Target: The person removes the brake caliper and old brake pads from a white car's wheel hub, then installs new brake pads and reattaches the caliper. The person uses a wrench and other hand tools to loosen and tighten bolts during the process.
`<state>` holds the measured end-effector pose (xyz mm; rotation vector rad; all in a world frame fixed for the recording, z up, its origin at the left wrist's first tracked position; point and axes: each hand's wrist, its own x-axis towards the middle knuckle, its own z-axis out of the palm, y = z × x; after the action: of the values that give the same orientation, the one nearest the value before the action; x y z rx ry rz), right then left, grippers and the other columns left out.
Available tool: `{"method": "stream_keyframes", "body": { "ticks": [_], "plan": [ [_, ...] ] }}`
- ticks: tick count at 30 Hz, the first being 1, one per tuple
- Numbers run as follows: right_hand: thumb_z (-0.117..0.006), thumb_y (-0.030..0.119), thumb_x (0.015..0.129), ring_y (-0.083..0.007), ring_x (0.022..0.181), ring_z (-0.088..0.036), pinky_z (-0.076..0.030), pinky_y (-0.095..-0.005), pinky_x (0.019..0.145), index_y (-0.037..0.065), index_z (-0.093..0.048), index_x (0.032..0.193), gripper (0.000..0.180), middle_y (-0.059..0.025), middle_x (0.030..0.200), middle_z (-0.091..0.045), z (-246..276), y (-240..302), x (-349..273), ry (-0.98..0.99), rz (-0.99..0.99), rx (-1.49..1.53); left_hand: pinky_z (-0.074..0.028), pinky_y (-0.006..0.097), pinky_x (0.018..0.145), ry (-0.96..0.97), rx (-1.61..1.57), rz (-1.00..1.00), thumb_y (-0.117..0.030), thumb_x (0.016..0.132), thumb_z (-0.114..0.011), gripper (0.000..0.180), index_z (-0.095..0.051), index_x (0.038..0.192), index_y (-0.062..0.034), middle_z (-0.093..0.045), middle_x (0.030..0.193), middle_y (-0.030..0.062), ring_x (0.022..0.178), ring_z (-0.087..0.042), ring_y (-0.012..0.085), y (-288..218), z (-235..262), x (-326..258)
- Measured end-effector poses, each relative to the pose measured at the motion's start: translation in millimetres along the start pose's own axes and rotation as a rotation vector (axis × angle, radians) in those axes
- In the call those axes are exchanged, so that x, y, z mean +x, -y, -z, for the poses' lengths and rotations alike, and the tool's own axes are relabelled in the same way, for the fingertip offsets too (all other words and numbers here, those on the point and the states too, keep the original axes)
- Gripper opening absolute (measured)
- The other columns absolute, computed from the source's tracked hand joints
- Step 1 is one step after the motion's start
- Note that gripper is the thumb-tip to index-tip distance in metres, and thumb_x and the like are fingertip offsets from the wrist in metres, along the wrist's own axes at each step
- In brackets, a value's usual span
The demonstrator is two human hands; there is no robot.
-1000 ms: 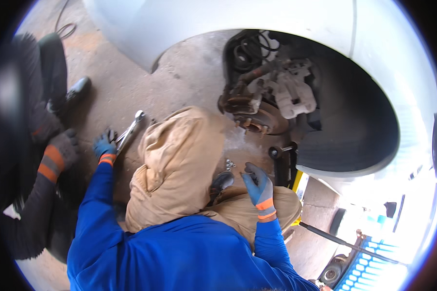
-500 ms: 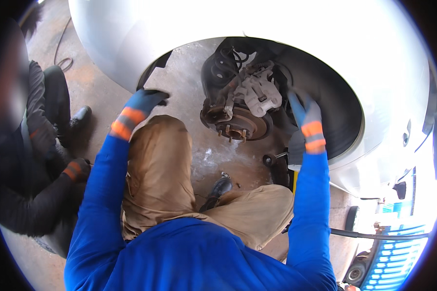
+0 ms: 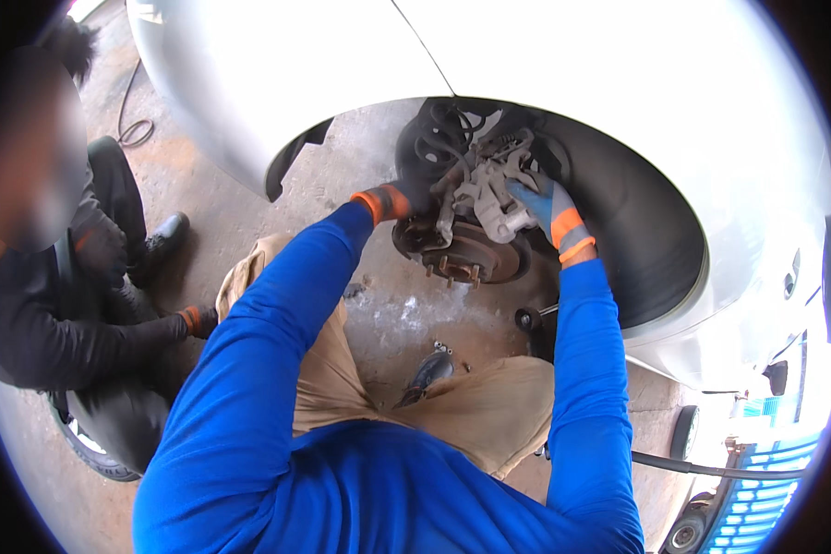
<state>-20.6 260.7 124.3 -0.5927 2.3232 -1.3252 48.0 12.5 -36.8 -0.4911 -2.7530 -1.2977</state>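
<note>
In the wheel arch a grey brake caliper sits above a rusty brake disc whose hub has several studs pointing out. My right hand, in a blue and grey glove with orange bands, is closed on the caliper's right side. From the left my left hand reaches in beside the caliper, behind the disc's left edge. Its dark glove blends into the shadow, so its fingers are hidden. Dark hoses curl above the caliper.
The white car's fender arches over my hands, with a dark liner at right. A person in dark clothes crouches on my left beside a tyre. A round-ended dark part stands below the disc.
My left hand has moved right from the fender edge to the caliper's left side. My right hand has gone from beside the caliper onto it. The view has shifted a little.
</note>
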Motion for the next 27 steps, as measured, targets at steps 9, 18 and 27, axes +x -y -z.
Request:
{"method": "stream_keyframes", "body": {
  "ticks": [9, 18, 27],
  "plan": [
    [-0.065, 0.016, 0.089, -0.013, 0.092, -0.062, -0.05, -0.026, 0.078, -0.002, -0.066, 0.112, 0.029, -0.0054, 0.105, -0.067, -11, 15, -7, -0.177, -0.007, 0.145, -0.047, 0.036, 0.08, 0.304, -0.055, 0.012, -0.023, 0.08, -0.059, 0.03, -0.068, 0.101, -0.0029, -0.069, 0.096, 0.016, 0.086, -0.062, 0.0274, 30, 7, 12],
    [-0.064, 0.009, 0.085, -0.0151, 0.091, -0.064, -0.053, -0.0267, 0.074, 0.007, -0.066, 0.116, 0.031, -0.0075, 0.103, -0.068, -73, 72, -7, -0.044, 0.473, -0.439, -0.048, 0.038, 0.082, 0.139, -0.625, 0.267, -0.041, 0.085, -0.062, 0.046, -0.063, 0.113, -0.0054, -0.065, 0.106, 0.0106, 0.095, -0.059, 0.0261, 33, 5, 6],
    [-0.063, 0.021, 0.087, -0.0158, 0.085, -0.06, -0.047, -0.0275, 0.073, 0.005, -0.067, 0.109, 0.027, -0.0056, 0.093, -0.066, -152, -17, 39, -0.283, -0.073, 0.196, -0.046, 0.044, 0.09, -0.147, -0.641, -0.048, -0.05, 0.078, -0.066, 0.058, -0.057, 0.118, -0.0092, -0.058, 0.117, 0.0118, 0.105, -0.055, 0.0274, 42, 34, -23]
  ]
}}
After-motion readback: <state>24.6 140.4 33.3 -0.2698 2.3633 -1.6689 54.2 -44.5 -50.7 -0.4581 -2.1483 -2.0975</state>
